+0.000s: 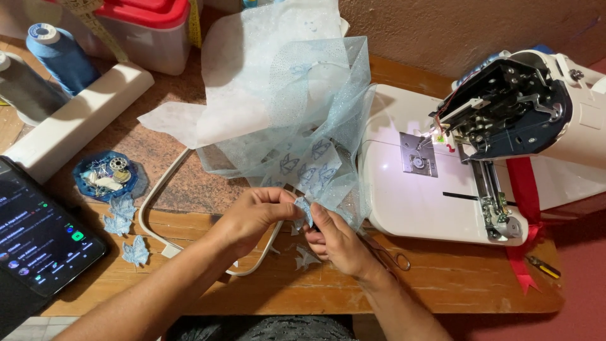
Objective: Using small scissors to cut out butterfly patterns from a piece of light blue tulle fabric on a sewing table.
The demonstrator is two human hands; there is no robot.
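Head view: left hand (255, 211) and right hand (338, 243) meet at lower centre, both pinched on a small blue embroidered leaf piece (305, 208) at the lower edge of the pale blue tulle bundle (297, 120). Small scissors (385, 252) lie under the right hand; can't tell if it grips them.

Done, by my read: three cut leaf pieces (126, 227) lie loose at left, another cutout (306, 257) below the hands.

Left: more motifs (309, 161) still in the tulle above the hands.

White hoop (158, 208) on the table, sewing machine (480, 145) at right, phone (38, 233) lower left, bobbin dish (104, 173) beside it.
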